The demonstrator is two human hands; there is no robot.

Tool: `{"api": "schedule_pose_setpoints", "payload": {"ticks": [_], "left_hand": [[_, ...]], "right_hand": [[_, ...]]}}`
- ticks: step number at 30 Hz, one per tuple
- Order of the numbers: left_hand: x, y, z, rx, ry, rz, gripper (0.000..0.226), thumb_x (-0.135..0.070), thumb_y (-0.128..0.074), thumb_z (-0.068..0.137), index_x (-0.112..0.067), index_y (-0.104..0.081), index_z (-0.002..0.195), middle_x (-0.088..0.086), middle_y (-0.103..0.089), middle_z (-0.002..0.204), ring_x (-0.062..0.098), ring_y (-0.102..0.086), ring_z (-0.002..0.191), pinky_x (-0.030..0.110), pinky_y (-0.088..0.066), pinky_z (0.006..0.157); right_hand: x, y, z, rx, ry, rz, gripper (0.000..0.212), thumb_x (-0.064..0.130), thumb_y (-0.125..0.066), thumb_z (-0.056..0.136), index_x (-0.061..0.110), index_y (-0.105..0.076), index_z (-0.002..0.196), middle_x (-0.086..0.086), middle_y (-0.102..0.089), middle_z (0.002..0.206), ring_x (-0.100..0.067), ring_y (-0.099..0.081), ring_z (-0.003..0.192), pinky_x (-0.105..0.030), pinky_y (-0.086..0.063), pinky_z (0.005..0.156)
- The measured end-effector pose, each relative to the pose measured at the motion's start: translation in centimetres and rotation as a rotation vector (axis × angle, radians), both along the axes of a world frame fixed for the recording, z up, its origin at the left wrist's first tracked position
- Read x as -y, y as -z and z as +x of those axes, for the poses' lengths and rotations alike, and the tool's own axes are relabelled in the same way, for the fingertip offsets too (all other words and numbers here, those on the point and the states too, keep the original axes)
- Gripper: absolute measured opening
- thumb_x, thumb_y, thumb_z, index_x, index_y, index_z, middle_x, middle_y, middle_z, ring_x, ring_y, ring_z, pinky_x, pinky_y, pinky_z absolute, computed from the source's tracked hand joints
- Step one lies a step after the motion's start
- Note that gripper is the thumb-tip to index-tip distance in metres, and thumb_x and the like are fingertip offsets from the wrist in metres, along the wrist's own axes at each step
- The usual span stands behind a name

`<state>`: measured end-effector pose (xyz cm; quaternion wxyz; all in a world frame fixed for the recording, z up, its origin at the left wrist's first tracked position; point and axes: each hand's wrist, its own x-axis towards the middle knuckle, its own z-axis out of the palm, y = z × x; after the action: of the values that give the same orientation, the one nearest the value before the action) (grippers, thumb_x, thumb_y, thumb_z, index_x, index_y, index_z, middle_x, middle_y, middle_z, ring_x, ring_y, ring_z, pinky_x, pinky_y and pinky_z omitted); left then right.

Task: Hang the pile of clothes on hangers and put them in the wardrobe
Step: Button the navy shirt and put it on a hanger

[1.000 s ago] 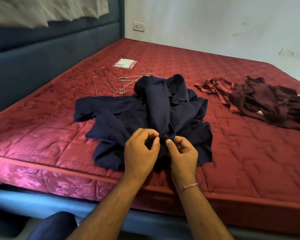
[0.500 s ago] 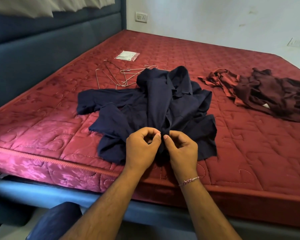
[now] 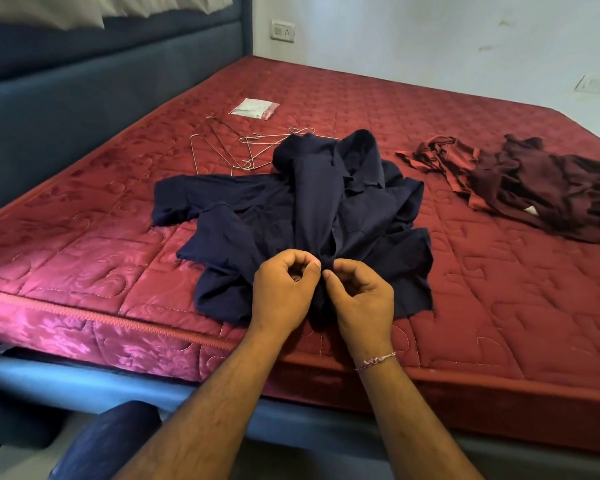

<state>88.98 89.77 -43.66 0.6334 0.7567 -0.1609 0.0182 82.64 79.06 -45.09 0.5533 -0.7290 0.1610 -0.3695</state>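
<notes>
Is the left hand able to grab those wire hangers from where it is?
Probably yes, but not right away. The left hand is pinching the navy shirt, and the wire hangers lie beyond it, partly tucked under its far edge. Nothing else blocks them.

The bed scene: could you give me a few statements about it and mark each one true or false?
1. Both hands, left hand and right hand, pinch the navy garment. True.
2. The wire hangers already carry clothes. False: they lie bare on the mattress, partly under the navy garment.
3. The maroon clothes lie to the right of the navy garment. True.
4. The small packet sits on the maroon clothes. False: it lies on the mattress beyond the hangers.
</notes>
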Motion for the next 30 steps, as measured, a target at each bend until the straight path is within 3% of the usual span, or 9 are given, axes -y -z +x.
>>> {"api": "schedule_pose_setpoints", "payload": {"ticks": [5, 7, 12, 14, 16, 22, 24, 26, 30], "left_hand": [[-0.5, -0.1, 0.8, -0.052, 0.083, 0.025, 0.010, -0.023, -0.073, 0.094, -0.025, -0.077, 0.085, -0.011, -0.075, 0.082, 0.004, -0.070, 0.078, 0.024, -0.057, 0.073], [-0.7, -0.1, 1.1, -0.087, 0.121, 0.039, 0.013, -0.023, -0.070, 0.096, -0.024, -0.077, 0.085, -0.010, -0.076, 0.083, 0.007, -0.071, 0.080, 0.029, -0.058, 0.076], [-1.3, 0.0, 1.9, -0.199, 0.263, -0.016, 0.016, -0.014, -0.067, 0.099, -0.018, -0.078, 0.087, 0.002, -0.077, 0.085, 0.016, -0.072, 0.082, 0.049, -0.060, 0.087], [-1.6, -0.1, 2.1, -0.219, 0.334, -0.035, 0.018, -0.009, -0.063, 0.101, -0.013, -0.077, 0.090, 0.006, -0.077, 0.084, 0.016, -0.071, 0.082, 0.046, -0.060, 0.085], [-1.9, -0.4, 2.1, -0.235, 0.393, -0.040, 0.024, -0.002, -0.059, 0.101, -0.012, -0.076, 0.088, 0.003, -0.076, 0.081, 0.012, -0.070, 0.079, 0.033, -0.059, 0.077], [-2.1, -0.7, 1.5, -0.276, 0.390, -0.135, 0.022, -0.010, -0.062, 0.102, -0.011, -0.078, 0.088, 0.001, -0.078, 0.082, 0.013, -0.074, 0.084, 0.028, -0.058, 0.080], [-2.0, -0.2, 1.5, -0.240, 0.362, -0.126, 0.013, -0.008, -0.067, 0.099, -0.008, -0.079, 0.094, 0.009, -0.079, 0.091, 0.025, -0.076, 0.092, 0.039, -0.061, 0.088], [-2.0, 0.1, 1.6, -0.231, 0.325, -0.129, 0.013, -0.003, -0.067, 0.097, -0.007, -0.079, 0.092, 0.015, -0.078, 0.092, 0.027, -0.075, 0.090, 0.046, -0.059, 0.091], [-2.2, 0.3, 1.9, -0.215, 0.373, -0.103, 0.016, -0.002, -0.064, 0.099, -0.004, -0.076, 0.089, 0.011, -0.075, 0.084, 0.018, -0.069, 0.079, 0.037, -0.057, 0.080]], "right_hand": [[-0.2, -0.1, -0.2, -0.009, -0.027, 0.081, 0.033, -0.003, -0.062, 0.097, 0.026, -0.076, 0.094, 0.007, -0.077, 0.087, -0.013, -0.073, 0.077, -0.029, -0.060, 0.072], [-0.5, -0.2, -0.3, -0.006, -0.063, 0.125, 0.032, -0.005, -0.058, 0.099, 0.022, -0.076, 0.095, 0.001, -0.076, 0.086, -0.018, -0.074, 0.072, -0.033, -0.063, 0.067], [-0.5, 0.2, -0.2, -0.011, -0.100, -0.005, 0.018, 0.007, -0.071, 0.095, 0.024, -0.077, 0.100, 0.002, -0.077, 0.094, -0.021, -0.076, 0.083, -0.047, -0.065, 0.072], [-0.5, 0.6, 0.0, -0.026, -0.084, -0.056, 0.015, 0.017, -0.073, 0.093, 0.026, -0.077, 0.105, 0.007, -0.078, 0.098, -0.018, -0.076, 0.089, -0.048, -0.064, 0.076], [-0.4, 0.8, 0.0, -0.037, -0.065, -0.129, 0.019, 0.025, -0.073, 0.090, 0.027, -0.078, 0.108, 0.012, -0.077, 0.102, -0.014, -0.075, 0.094, -0.045, -0.063, 0.080], [-0.4, 0.3, 0.0, -0.033, -0.003, -0.325, 0.021, 0.010, -0.078, 0.087, 0.022, -0.078, 0.104, 0.016, -0.075, 0.098, -0.005, -0.072, 0.088, -0.030, -0.059, 0.082], [-0.6, 0.3, 0.1, -0.037, -0.005, -0.325, 0.019, 0.010, -0.078, 0.087, 0.022, -0.078, 0.102, 0.015, -0.075, 0.095, -0.007, -0.072, 0.086, -0.030, -0.059, 0.080], [-0.7, 0.4, 0.0, -0.046, -0.010, -0.306, 0.019, 0.010, -0.078, 0.086, 0.022, -0.077, 0.100, 0.014, -0.075, 0.091, -0.009, -0.072, 0.083, -0.030, -0.060, 0.078], [0.1, 0.4, 0.1, -0.028, -0.126, -0.073, 0.015, 0.006, -0.075, 0.088, 0.020, -0.077, 0.094, 0.002, -0.077, 0.090, -0.020, -0.075, 0.084, -0.046, -0.062, 0.081]]}}
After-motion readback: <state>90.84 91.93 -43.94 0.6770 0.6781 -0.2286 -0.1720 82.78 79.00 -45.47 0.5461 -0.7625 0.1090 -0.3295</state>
